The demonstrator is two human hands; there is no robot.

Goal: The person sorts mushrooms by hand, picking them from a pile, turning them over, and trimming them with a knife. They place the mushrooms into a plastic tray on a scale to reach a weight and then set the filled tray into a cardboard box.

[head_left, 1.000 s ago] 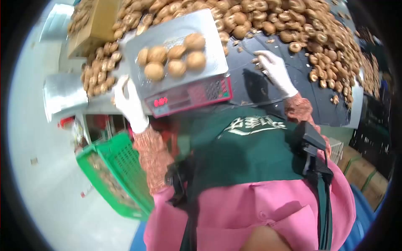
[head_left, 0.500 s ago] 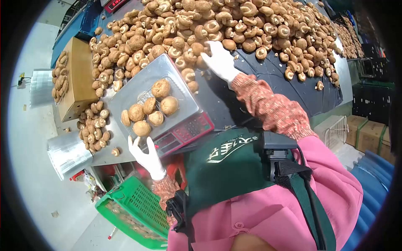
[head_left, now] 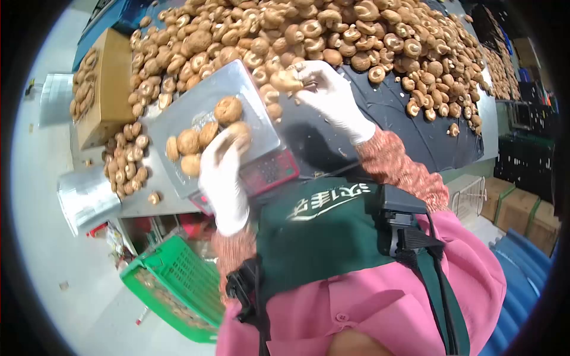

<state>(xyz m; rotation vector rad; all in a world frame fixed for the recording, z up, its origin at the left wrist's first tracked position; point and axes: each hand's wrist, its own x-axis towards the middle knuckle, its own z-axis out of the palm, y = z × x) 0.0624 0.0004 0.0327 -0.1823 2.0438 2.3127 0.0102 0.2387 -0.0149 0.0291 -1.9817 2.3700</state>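
My right hand (head_left: 332,95), in a white glove, pinches a brown mushroom (head_left: 286,81) just above the scale's far right corner, at the near edge of the pile. Several mushrooms rest on the metal pan (head_left: 172,121) of a digital scale (head_left: 270,171) with a red-edged keypad. Over that pan my gloved left hand (head_left: 224,181) has its fingertips closed around the nearer right mushroom (head_left: 239,135); its palm and fingers hide part of the pan and the mushroom. Beside that hand lie another mushroom (head_left: 191,165) and a round one (head_left: 228,110).
A large mushroom heap (head_left: 285,29) covers the far side of the dark-covered table (head_left: 427,139). To the left stand a cardboard box (head_left: 113,89) holding mushrooms, a small mushroom pile (head_left: 126,163) and a clear plastic roll (head_left: 89,199). A green basket (head_left: 178,285) sits below.
My right hand has come back from the heap with a mushroom. My left hand has moved from the pan's near edge onto the mushrooms and closed around one.
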